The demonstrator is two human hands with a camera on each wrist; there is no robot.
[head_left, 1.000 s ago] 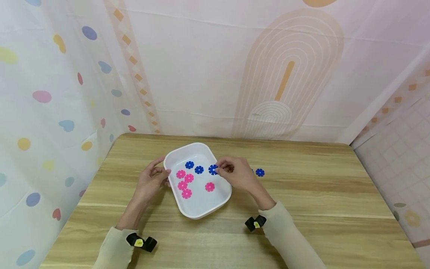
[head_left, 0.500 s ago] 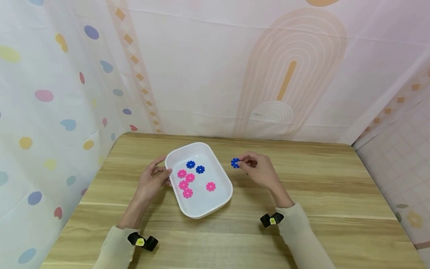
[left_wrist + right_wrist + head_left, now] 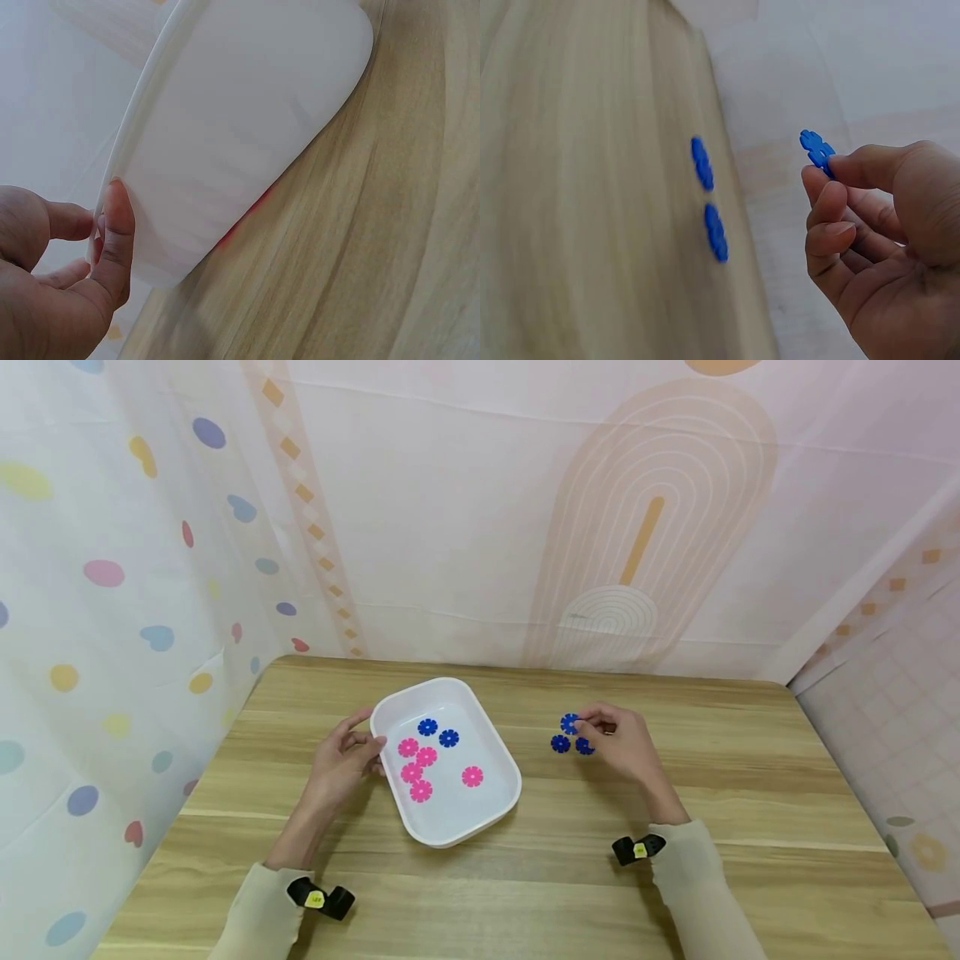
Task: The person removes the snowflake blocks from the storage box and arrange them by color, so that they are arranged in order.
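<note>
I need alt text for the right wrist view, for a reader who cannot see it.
A right hand pinches a blue flower-shaped disc between thumb and fingertip, above a wooden table. Two more blue discs lie on the table near its edge.

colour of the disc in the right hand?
Blue. The disc pinched by the right hand shows best in the right wrist view.

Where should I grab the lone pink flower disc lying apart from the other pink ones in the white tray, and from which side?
Pinch the lone pink disc by its notched rim, coming straight down from above. It lies flat on the floor of the white tray, apart from the pink cluster, so fingertips have room around it, probably easiest from the tray's open middle. The tray's raised wall blocks a low sideways approach.
</note>
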